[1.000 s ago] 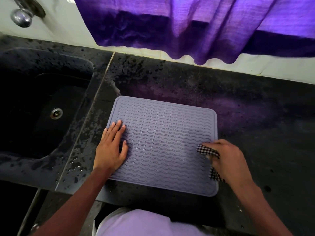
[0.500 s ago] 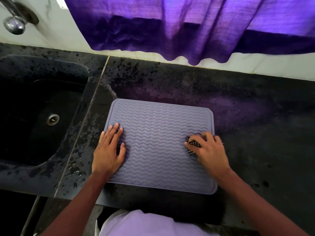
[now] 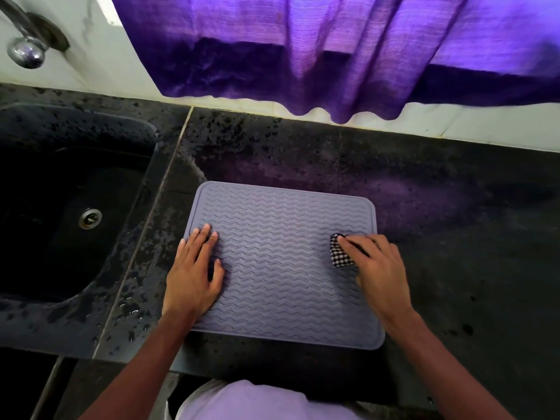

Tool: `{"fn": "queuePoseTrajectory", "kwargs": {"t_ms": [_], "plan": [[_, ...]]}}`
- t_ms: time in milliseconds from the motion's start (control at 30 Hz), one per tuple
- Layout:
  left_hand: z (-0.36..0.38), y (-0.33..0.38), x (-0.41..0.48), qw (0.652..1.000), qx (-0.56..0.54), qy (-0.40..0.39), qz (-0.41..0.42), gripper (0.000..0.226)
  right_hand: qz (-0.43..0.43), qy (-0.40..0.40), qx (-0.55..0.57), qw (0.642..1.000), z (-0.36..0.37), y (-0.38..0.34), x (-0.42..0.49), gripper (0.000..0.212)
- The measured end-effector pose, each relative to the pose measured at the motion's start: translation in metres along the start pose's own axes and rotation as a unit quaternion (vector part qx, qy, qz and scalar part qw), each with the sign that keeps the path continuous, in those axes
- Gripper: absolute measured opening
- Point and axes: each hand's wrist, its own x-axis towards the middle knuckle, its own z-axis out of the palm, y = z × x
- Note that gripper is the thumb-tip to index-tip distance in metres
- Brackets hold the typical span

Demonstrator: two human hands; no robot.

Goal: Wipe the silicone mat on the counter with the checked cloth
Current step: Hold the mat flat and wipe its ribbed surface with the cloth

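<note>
The mat [image 3: 281, 262] lies flat on the dark counter [image 3: 454, 237], its left edge close to the seam beside the sink [image 3: 60, 207]. It looks thin, soft and floppy, with wavy ridges across its whole face; such a sheet is probably light and grippy underneath, yet likely to creep or buckle if rubbed hard from one side. So it wants pinning, not lifting.

The left hand [image 3: 194, 274] does that: it lies flat and spread at the mat's 9 o'clock edge, fingers pointing toward 12, holding nothing. The right hand [image 3: 375, 268] sits at about 3 o'clock on the mat, closed down over the cloth [image 3: 341, 251], which is bunched into a small wad with only a checked corner showing at the fingertips. The cloth is limp and needs to be kept balled under the palm; the ridges may snag loose folds, so strokes along the waves should run easier than across them.

At 12 o'clock a purple curtain [image 3: 333, 56] hangs above the counter's back edge, well apart from the mat. A tap [image 3: 25, 53] shows at 10 o'clock.
</note>
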Motion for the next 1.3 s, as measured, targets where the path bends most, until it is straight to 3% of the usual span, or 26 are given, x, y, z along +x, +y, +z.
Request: {"fn": "queuePoseTrajectory", "kwargs": {"t_ms": [100,467,567,667,800,933,1033,1300], "plan": [[0.000,-0.001,0.000,1.000,-0.003,0.000,-0.001,0.060,-0.036,0.016,0.013,0.999,0.022,-0.025,-0.004,0.050],[0.000,-0.004,0.000,1.000,-0.011,-0.004,0.000,0.060,-0.075,-0.031,-0.075,0.994,0.008,0.017,-0.019,0.041],[0.001,-0.004,0.000,1.000,-0.005,-0.006,-0.003,0.061,-0.014,-0.084,-0.098,0.992,-0.015,0.034,-0.020,0.055],[0.000,-0.002,0.001,1.000,0.000,-0.007,-0.006,0.062,0.083,-0.160,-0.105,0.978,-0.028,0.033,-0.007,0.050],[0.000,0.000,0.001,1.000,0.002,-0.006,-0.007,0.061,0.137,-0.119,-0.012,0.983,-0.032,0.016,0.010,0.053],[0.001,-0.002,0.001,1.000,0.001,-0.008,-0.007,0.061,0.072,-0.092,0.050,0.992,-0.015,-0.028,0.034,0.063],[0.000,-0.003,0.001,1.000,0.000,-0.008,-0.007,0.061,0.015,-0.113,0.016,0.993,0.008,-0.050,0.036,0.056],[0.000,-0.003,0.001,1.000,0.002,-0.005,-0.008,0.061,-0.009,-0.107,-0.062,0.992,0.000,0.005,0.016,0.056]]}}
